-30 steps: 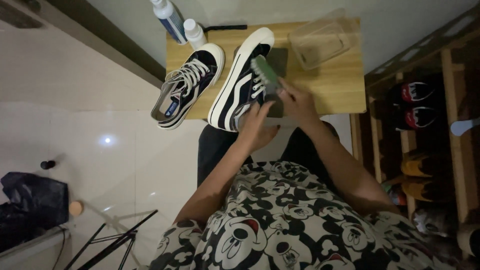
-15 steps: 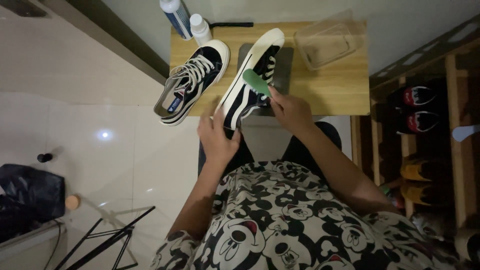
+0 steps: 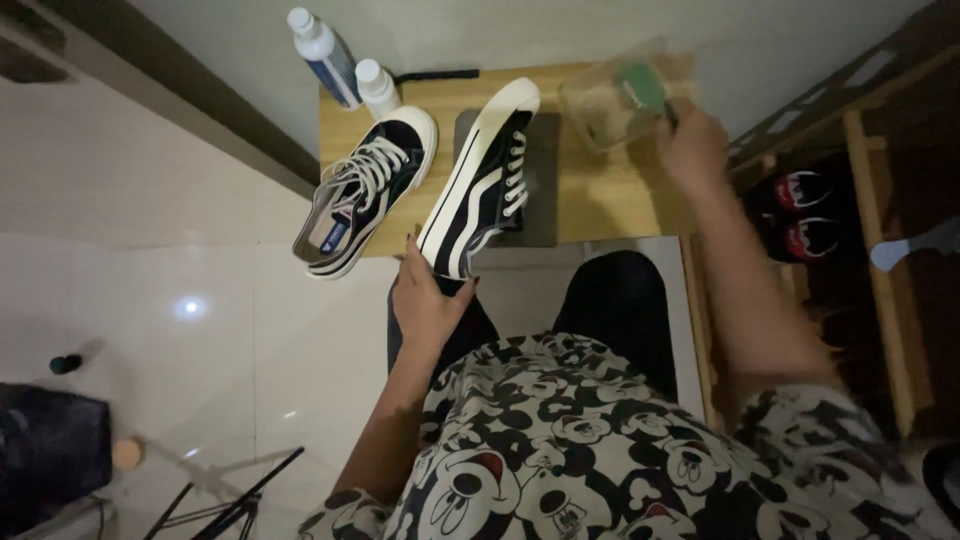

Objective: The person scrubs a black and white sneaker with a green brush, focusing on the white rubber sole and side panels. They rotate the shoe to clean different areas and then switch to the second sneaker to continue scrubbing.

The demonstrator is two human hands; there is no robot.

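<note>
Presently, the black sneaker with white stripes (image 3: 478, 185) lies tilted on its side on a dark mat (image 3: 540, 180) atop the small wooden table (image 3: 610, 205), toe pointing away and heel overhanging the near edge. The left hand (image 3: 428, 300) grasps that heel from below, fingers curled around it. The right hand (image 3: 690, 150) is closed on a green brush (image 3: 640, 88), whose head sits inside a clear plastic container (image 3: 610, 100) at the table's far right corner. A second black sneaker with white laces (image 3: 365, 190) rests sole-down just left of the first, its heel also past the table edge. Two white-capped bottles (image 3: 345, 65) stand at the far left corner, with a slim black object (image 3: 435, 75) beside them. A wooden shoe rack (image 3: 870, 200) with red-and-black shoes (image 3: 800, 215) stands to the right.
</note>
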